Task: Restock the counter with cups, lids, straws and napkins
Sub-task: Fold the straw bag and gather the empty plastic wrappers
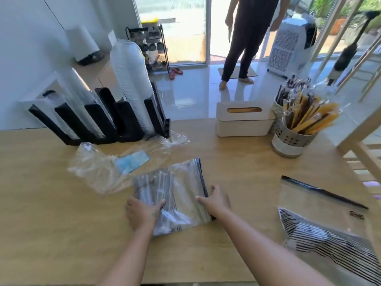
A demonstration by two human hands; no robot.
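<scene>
A clear zip bag of wrapped straws [181, 182] lies on the wooden counter [51, 213] in front of me. My left hand [142, 213] grips its near left corner, fingers curled over the plastic. My right hand [216, 200] holds the bag's right edge by the dark zip strip. At the back left, a black organiser [127, 124] holds stacks of clear cups [82, 96] and white lids [132, 79]. A white napkin box [245, 120] stands at the back. A perforated holder [292, 141] full of yellow and dark wrapped straws stands to its right.
A crumpled clear plastic wrapper [107, 164] with a blue label lies behind the bag. A second, flat zip bag [321, 219] with black stripes lies at the right. Beyond the counter, a person [247, 38] stands on the tiled floor near a white air cooler [288, 44].
</scene>
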